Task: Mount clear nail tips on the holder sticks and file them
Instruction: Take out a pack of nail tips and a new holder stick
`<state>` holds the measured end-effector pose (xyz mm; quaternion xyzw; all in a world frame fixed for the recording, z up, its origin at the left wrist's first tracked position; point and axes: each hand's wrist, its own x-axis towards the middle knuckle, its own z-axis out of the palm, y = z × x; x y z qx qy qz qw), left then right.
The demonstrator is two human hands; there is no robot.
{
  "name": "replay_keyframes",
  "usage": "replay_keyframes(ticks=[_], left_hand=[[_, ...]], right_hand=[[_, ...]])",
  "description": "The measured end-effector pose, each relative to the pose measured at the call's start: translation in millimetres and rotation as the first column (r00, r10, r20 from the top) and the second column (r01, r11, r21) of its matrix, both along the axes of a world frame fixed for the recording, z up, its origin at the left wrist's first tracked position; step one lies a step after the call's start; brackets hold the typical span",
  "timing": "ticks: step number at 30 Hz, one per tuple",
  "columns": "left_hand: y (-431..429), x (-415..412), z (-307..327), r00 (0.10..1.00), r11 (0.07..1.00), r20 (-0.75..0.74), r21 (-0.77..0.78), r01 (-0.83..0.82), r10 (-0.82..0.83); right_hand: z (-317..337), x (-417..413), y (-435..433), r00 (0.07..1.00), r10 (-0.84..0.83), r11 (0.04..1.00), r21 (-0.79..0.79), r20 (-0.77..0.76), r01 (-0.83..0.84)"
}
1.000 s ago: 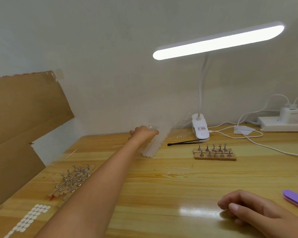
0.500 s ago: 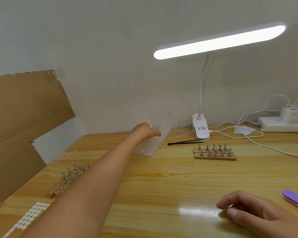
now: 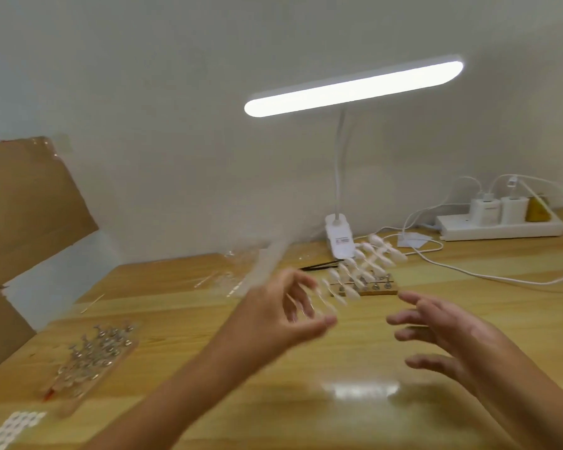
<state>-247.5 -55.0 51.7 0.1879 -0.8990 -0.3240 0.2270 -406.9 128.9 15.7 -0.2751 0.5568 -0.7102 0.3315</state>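
My left hand [image 3: 283, 313] is raised above the middle of the wooden table [image 3: 436, 326] and pinches one end of a clear strip of nail tips [image 3: 361, 271]. The strip stretches up and to the right in front of the wooden holder block [image 3: 379, 289] with its metal-topped sticks. My right hand [image 3: 436, 332] hovers just right of the strip with fingers spread, holding nothing. The frame is blurred by motion. A second batch of holder sticks [image 3: 91, 355] lies at the left of the table.
A clip desk lamp [image 3: 338, 237] stands at the back, black tweezers [image 3: 320, 265] beside it. A power strip [image 3: 498, 227] with chargers and cables is at the back right. Cardboard [image 3: 23, 216] leans at the left. White sticker dots [image 3: 10, 430] lie at the front left.
My left hand has pulled back from the far pile with a strip of nail tips and lifted it. My right hand has risen off the table and opened toward the strip.
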Motion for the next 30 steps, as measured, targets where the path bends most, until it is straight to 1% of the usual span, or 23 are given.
replay_keyframes(ticks=[1,3,5,6,8,9,10,12,15,17,18,19,21,23,25,26,28,30], left_hand=[[19.6,1.0,-7.4,0.998,0.99,0.008,0.128,0.063,-0.064],[49.1,0.9,-23.4,0.986,0.919,0.018,0.367,0.145,-0.163],[66.3,-1.6,-34.3,0.973,0.812,0.011,0.553,0.187,-0.232],[71.6,-3.3,-37.2,0.966,0.742,0.0,0.641,0.197,-0.257],[78.2,-6.2,-40.6,0.96,0.578,-0.044,0.79,0.203,-0.277],[80.6,-7.3,-41.1,0.959,0.519,-0.068,0.829,0.208,-0.277],[82.8,-7.9,-41.6,0.958,0.492,-0.084,0.844,0.214,-0.273],[85.7,-8.3,-43.1,0.963,0.502,-0.095,0.838,0.213,-0.251],[85.7,-7.3,-47.0,0.98,0.551,-0.089,0.816,0.174,-0.177],[85.6,-5.5,-48.5,0.986,0.584,-0.084,0.797,0.153,-0.144],[85.8,-4.9,-48.9,0.987,0.589,-0.085,0.794,0.149,-0.134],[86.3,-4.6,-48.8,0.988,0.584,-0.089,0.798,0.148,-0.128],[87.9,-4.4,-46.8,0.986,0.55,-0.104,0.82,0.157,-0.128],[89.3,-4.2,-44.8,0.983,0.518,-0.121,0.837,0.174,-0.134],[89.9,-3.5,-43.9,0.982,0.514,-0.133,0.838,0.185,-0.136],[89.6,-2.9,-44.0,0.98,0.517,-0.139,0.834,0.192,-0.139],[89.0,-1.8,-44.6,0.978,0.525,-0.149,0.827,0.203,-0.145],[88.2,-1.1,-45.4,0.979,0.53,-0.152,0.823,0.203,-0.138]], right_hand=[[3.2,1.9,3.3,1.0,-0.008,0.999,-0.032,-0.022,0.007],[7.6,4.6,9.4,0.993,-0.023,0.998,-0.055,-0.114,0.017],[10.0,5.4,12.1,0.985,-0.024,0.999,-0.045,-0.169,0.017],[10.2,4.9,11.9,0.985,-0.013,0.999,-0.032,-0.173,0.008],[8.7,4.2,10.3,0.989,0.028,1.0,0.006,-0.144,-0.027],[7.7,4.5,9.6,0.991,0.057,0.998,0.023,-0.125,-0.054],[6.2,5.0,8.9,0.989,0.087,0.996,0.038,-0.117,-0.083],[2.9,7.5,7.0,0.98,0.135,0.99,0.07,-0.144,-0.126],[-1.7,11.5,5.2,0.967,0.16,0.984,0.106,-0.198,-0.142],[-4.6,12.8,5.1,0.942,0.161,0.984,0.12,-0.293,-0.13],[-5.7,12.8,5.7,0.911,0.142,0.987,0.122,-0.388,-0.102],[-6.6,12.2,6.4,0.858,0.112,0.992,0.107,-0.501,-0.067],[-6.9,10.9,8.1,0.712,0.035,0.999,0.023,-0.701,-0.026],[-7.5,8.7,9.9,0.55,-0.037,0.999,-0.051,-0.834,-0.011],[-7.6,7.4,12.0,0.392,-0.081,0.996,-0.086,-0.916,0.006],[-7.1,7.3,12.7,0.334,-0.091,0.996,-0.093,-0.938,0.011],[-5.7,8.0,13.5,0.252,-0.108,0.994,-0.109,-0.962,0.013],[-5.5,8.6,13.0,0.211,-0.12,0.993,-0.12,-0.97,0.012]])
